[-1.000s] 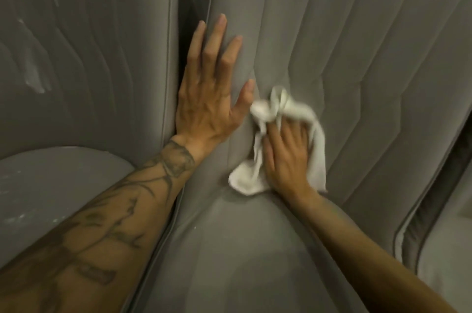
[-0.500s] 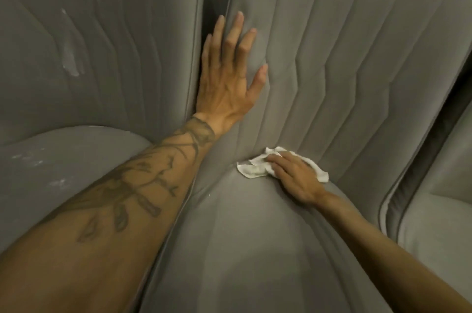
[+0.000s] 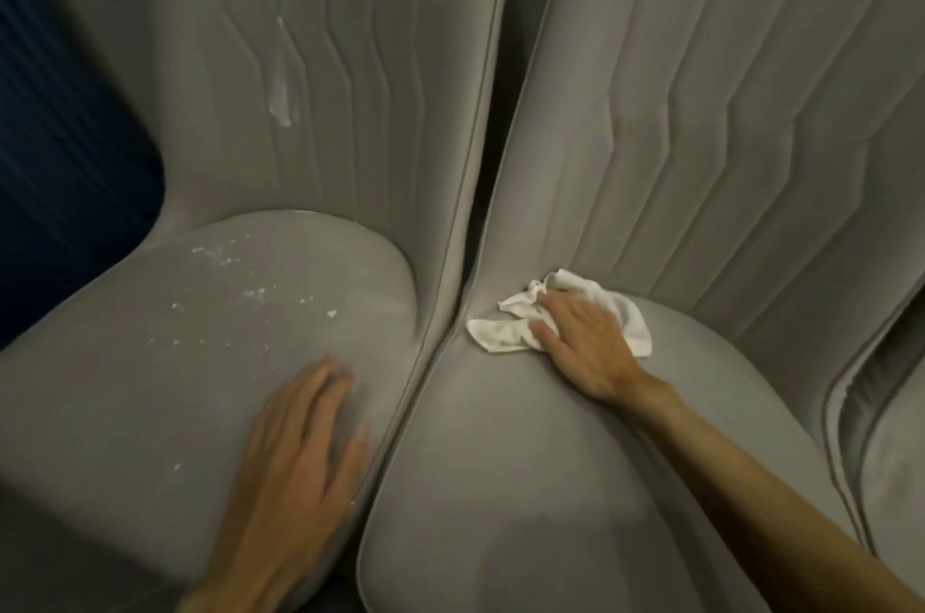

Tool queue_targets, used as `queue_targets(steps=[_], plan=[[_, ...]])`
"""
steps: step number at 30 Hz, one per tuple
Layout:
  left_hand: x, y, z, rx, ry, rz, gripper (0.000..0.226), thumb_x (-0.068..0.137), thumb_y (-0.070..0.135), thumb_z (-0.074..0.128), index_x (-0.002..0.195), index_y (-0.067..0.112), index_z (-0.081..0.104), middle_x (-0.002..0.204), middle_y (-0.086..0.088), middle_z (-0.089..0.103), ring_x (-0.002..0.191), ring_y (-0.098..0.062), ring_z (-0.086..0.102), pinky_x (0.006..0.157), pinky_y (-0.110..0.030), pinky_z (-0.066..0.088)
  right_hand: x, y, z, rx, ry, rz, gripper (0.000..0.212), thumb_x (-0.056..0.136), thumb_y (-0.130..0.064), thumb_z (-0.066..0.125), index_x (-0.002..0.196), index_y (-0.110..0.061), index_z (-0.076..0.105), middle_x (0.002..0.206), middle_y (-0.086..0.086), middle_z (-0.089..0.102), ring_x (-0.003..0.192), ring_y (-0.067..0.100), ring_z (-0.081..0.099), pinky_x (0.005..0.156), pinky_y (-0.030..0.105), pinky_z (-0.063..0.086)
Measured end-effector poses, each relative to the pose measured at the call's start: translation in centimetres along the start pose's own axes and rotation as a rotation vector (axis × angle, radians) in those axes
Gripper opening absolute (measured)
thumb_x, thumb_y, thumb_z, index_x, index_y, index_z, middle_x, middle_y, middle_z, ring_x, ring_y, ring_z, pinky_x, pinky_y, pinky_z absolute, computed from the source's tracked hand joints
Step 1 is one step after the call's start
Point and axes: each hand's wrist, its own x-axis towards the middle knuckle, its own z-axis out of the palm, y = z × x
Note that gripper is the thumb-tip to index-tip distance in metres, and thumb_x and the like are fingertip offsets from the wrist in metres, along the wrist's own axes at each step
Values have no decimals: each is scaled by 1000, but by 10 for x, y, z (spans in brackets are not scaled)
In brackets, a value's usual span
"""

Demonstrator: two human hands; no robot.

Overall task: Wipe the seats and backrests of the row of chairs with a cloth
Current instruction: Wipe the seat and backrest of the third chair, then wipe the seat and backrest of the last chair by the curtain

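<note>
Two grey upholstered chairs stand side by side. My right hand (image 3: pixel 580 342) presses a crumpled white cloth (image 3: pixel 505 329) flat on the back left corner of the middle chair's seat (image 3: pixel 525 472), just below its ribbed backrest (image 3: pixel 701 112). My left hand (image 3: pixel 300 452) lies flat, fingers apart, on the right edge of the left chair's seat (image 3: pixel 175 362). That seat carries scattered white specks (image 3: pixel 250 292), and the left backrest (image 3: pixel 350 62) has a white smear (image 3: pixel 283 97).
A narrow dark gap (image 3: pixel 480 192) runs between the two chairs. A third grey chair (image 3: pixel 896 452) shows at the right edge. Dark blue surface (image 3: pixel 60 137) lies beyond the left chair.
My left hand came off the middle backrest and dropped onto the left chair's seat. My right hand slid the cloth down from the backrest to the seat's back left corner.
</note>
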Motion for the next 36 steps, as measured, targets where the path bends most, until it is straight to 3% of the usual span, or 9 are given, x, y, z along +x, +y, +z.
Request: queue_targets(steps=[3, 7, 12, 16, 21, 25, 27, 33, 36], plan=[[-28, -17, -11, 73, 27, -50, 76, 106, 57, 21, 140, 2, 59, 149, -19, 54, 135, -33, 49, 113, -42, 29, -11, -28, 15, 49, -94, -60, 47, 110, -36, 30, 155, -24, 35, 162, -4, 35, 153, 15, 27, 122, 40, 12], [-44, -19, -10, 88, 109, -100, 73, 107, 54, 20, 139, 1, 59, 150, -20, 52, 139, -37, 47, 117, -47, 26, -53, -46, 29, 122, -183, -269, 55, 105, -54, 18, 158, -41, 26, 167, -18, 20, 155, 1, 13, 125, 31, 6], [-47, -22, 0, 132, 139, -84, 64, 106, 47, 23, 143, 6, 55, 154, -16, 48, 143, -36, 45, 117, -56, 33, -16, -36, 17, 28, -177, -68, 47, 109, -44, 27, 156, -48, 26, 169, -16, 13, 157, 7, 9, 127, 47, 4], [-48, -27, 8, 135, 175, -53, 59, 105, 44, 25, 146, 10, 52, 156, -13, 47, 145, -33, 43, 118, -54, 31, -68, -72, 34, 54, -149, -182, 50, 110, -40, 28, 159, -45, 19, 168, -18, 15, 156, 5, 11, 126, 40, 3], [-51, -31, 6, 104, 146, -63, 54, 103, 40, 30, 146, 12, 50, 156, -12, 46, 146, -31, 42, 119, -54, 30, -138, -112, 34, 199, -154, -317, 45, 110, -40, 32, 155, -44, 33, 162, -23, 30, 152, -5, 19, 126, 27, 10], [-52, -20, -8, 60, 87, -81, 54, 104, 41, 33, 144, 11, 53, 154, -14, 49, 143, -32, 46, 116, -58, 36, -173, -139, 35, 315, -63, -330, 38, 109, -33, 43, 145, -40, 52, 146, -17, 56, 136, -1, 47, 115, 31, 37], [-61, -18, -23, 22, 92, -76, 54, 105, 44, 33, 144, 11, 52, 155, -14, 48, 143, -31, 45, 116, -58, 37, -183, -162, 35, 448, 6, -306, 39, 108, -26, 45, 144, -36, 54, 143, -16, 58, 129, -1, 53, 111, 30, 43], [-120, -39, -79, 59, 92, -48, 56, 105, 43, 34, 149, 12, 49, 155, -13, 48, 141, -29, 47, 117, -51, 38, -179, -238, 16, 635, 271, -280, 49, 109, -18, 44, 157, -24, 36, 162, -14, 35, 146, -6, 34, 120, 17, 29], [-139, -60, -102, 99, 64, -76, 59, 105, 44, 32, 149, 10, 51, 154, -15, 49, 139, -30, 50, 117, -46, 36, -167, -265, 9, 663, 404, -215, 49, 111, -27, 42, 159, -30, 32, 162, -12, 36, 146, 2, 37, 121, 29, 33]])
